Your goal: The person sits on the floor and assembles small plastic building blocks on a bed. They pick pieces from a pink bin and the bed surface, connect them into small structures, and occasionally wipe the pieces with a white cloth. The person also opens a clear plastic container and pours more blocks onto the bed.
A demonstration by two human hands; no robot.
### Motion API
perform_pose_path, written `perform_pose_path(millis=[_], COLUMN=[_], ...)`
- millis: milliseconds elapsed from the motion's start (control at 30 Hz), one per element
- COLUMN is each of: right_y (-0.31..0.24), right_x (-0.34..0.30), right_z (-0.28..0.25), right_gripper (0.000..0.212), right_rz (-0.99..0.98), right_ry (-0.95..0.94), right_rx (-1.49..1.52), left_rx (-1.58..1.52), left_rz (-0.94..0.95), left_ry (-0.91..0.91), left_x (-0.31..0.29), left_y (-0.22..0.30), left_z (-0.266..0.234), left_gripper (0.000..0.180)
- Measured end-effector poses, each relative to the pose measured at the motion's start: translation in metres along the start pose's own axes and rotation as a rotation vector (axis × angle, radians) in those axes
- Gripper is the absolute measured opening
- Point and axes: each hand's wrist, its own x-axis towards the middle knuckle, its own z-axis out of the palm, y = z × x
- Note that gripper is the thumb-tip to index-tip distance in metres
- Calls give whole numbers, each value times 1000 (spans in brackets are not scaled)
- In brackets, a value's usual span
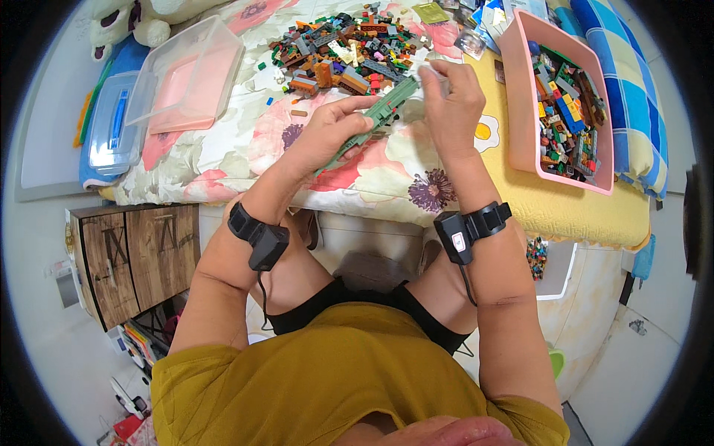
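My left hand [327,135] grips a long, narrow green assembly of toy bricks [388,108], thumb on top and fingers beneath. It slants up to the right above the floral cloth [275,123]. At its far right end is my right hand [455,100], closed in a pinch. Whatever sits between those fingertips is too small to make out; a pale patch shows beside them. Just beyond both hands lies a loose pile of mixed toy bricks [335,56], mostly brown, grey, orange and green. A few single bricks [299,113] lie apart from it.
To the right stands a pink bin [523,111] of bricks, beside a blue checked cushion [625,82]. A clear plastic container [186,74] and a blue-lidded box [113,141] sit at the left. Below the bed edge is a wooden cabinet [141,256]. Packets [491,18] lie at the back.
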Motion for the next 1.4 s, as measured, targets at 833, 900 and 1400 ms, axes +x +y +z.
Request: perform_pose_path(millis=[833, 900, 1400], right_y=[16, 26, 35], right_x=[-21, -7, -7], right_z=[6, -1, -6], right_gripper=[15, 15, 20], right_rz=[76, 158, 221], right_ry=[-344, -277, -176], right_rx=[-256, -252, -91], left_rx=[989, 1010, 871], left_rz=[157, 159, 374], left_ry=[262, 316, 355], left_x=[27, 26, 29], left_y=[-37, -38, -31], left_z=[-14, -16, -24], left_gripper=[56, 43, 28])
